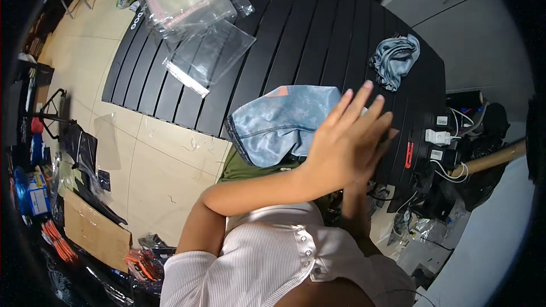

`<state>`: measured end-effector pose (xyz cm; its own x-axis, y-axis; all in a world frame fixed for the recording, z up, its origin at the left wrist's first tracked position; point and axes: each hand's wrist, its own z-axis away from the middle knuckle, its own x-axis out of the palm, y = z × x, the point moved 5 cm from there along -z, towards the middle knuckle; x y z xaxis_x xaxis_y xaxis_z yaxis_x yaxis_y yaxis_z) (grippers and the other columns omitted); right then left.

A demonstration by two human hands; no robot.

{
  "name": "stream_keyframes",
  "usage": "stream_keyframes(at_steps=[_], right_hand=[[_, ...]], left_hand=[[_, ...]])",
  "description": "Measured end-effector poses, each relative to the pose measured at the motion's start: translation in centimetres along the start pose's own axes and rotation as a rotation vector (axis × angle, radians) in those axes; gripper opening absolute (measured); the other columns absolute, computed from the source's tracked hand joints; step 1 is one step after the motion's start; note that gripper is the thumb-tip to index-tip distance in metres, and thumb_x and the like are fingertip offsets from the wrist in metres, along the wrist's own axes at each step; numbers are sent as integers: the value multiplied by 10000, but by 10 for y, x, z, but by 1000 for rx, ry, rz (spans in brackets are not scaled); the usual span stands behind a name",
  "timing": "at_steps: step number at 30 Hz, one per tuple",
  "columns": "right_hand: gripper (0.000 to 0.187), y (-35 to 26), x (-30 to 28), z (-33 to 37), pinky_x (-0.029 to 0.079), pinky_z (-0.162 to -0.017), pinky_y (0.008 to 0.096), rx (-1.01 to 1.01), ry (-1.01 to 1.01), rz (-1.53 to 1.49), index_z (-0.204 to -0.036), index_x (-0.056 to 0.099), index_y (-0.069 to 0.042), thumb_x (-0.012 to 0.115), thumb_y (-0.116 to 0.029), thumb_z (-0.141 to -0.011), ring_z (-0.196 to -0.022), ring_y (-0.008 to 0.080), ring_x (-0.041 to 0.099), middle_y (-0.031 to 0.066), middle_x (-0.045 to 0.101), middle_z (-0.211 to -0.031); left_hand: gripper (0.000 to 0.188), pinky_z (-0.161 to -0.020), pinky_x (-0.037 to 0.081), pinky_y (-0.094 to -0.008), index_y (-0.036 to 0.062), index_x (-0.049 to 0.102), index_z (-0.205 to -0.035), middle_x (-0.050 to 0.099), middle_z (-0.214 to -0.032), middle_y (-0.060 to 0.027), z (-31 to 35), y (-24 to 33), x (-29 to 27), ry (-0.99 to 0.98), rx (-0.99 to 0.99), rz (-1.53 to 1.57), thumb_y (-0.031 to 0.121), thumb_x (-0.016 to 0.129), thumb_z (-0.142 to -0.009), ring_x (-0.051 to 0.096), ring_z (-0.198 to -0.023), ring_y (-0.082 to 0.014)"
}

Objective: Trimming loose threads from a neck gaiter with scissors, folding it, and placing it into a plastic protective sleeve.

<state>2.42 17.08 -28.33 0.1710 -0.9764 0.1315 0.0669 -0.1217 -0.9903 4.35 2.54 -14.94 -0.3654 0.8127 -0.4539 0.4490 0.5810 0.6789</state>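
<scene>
- Mottled blue fabric, with a pinkish patch on its far edge and a dark stitched seam, makes up the cloth (267, 122) lying at the near edge of the desk (307, 28), just above the person's lap.
- The left grip (352, 128) is over the right end of this cloth, its fingers stretched out and apart, clenched on nothing visible; whether it touches the fabric I cannot tell.
- The right grip (372, 162) is mostly covered by the left one, so I cannot tell whether it is holding anything.
- A second blue patterned cloth (395, 59) sits bunched beyond the hands, toward the right.
- The desk is black and slatted, with clear plastic bags (210, 51) piled at its far left and a slim red object (409, 155) near its right edge.
- To the right are white plug adapters (439, 136) with cables and a brown tube (497, 159).
- Pale floor tiles (165, 153) lie to the left, with flattened cardboard (96, 230) and an orange-red bundle (58, 241).
</scene>
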Motion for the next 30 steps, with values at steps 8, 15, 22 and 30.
stream_keyframes(at_steps=[8, 15, 22, 30], right_hand=[[209, 69, 118, -90, 467, -673, 288, 279, -622, -34, -933, 563, -55, 396, -180, -917, -734, 149, 542, 86, 569, -882], [344, 22, 196, -158, 345, -868, 437, 162, -893, -757, -1142, 481, -109, 412, -341, -898, -1029, 288, 395, 113, 396, -1184], [483, -6, 151, -217, 206, -1070, 499, -161, -1003, -1537, -1287, 421, -129, 412, -426, -905, -1262, 338, 318, 114, 436, -1278], [325, 22, 85, -231, 343, -938, 377, -493, -750, -1367, -1006, 514, -90, 499, -384, -868, -938, 229, 500, 64, 543, -960]], left_hand=[[360, -844, 444, -327, 47, 531, -1113, 578, -1014, -103, 45, 80, 77, -282, 326, 111, 284, 500, -843, 554, -957, -236], [286, -756, 461, -308, 59, 577, -1079, 586, -932, -137, 74, 88, 69, -507, 421, 857, 209, 478, -857, 562, -968, -244], [283, -764, 451, -343, 44, 612, -986, 560, -901, -117, 53, 57, 44, -480, 431, 375, 118, 535, -724, 549, -867, -261], [155, -695, 481, -330, -16, 632, -837, 634, -810, -163, -20, -42, 39, -381, -216, 400, 120, 602, -769, 630, -760, -277]])
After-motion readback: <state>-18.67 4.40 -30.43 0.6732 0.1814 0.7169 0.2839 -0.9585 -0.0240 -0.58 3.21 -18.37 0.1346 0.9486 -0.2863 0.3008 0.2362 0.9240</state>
